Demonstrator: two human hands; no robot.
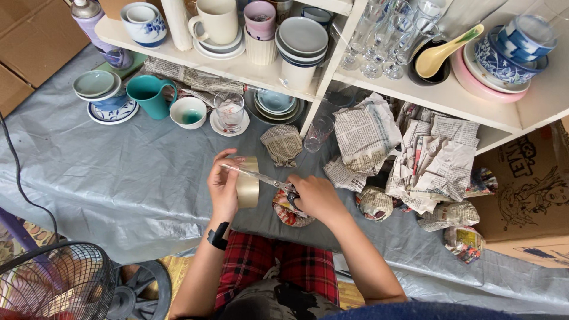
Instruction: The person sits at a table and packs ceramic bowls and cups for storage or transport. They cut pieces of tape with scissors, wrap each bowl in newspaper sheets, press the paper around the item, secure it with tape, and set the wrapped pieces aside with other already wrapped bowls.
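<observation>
The person is sitting on the floor in red plaid trousers, working over a grey plastic sheet (118, 172) that is lying spread in front of a white shelf (284, 80) loaded with cups, bowls and glasses. The left hand (224, 186) is curling around a roll of tan packing tape (247, 182), holding it upright on edge with the fingers wrapping over its top. The right hand (317, 197) is gripping the handles of a pair of scissors (261, 176), fingers closed through the loops. The scissors are lying with their long axis running from the right hand up and leftward, the blades crossing over the top of the roll and touching it near the left fingers. Roll and blades are sitting between the two hands, the roll wholly in the left, the tool wholly in the right. Just under the right wrist a small bundle wrapped in coloured newsprint (287, 213) is resting on the sheet, and more crumpled newspaper bundles (435, 163) are lying to the right.
</observation>
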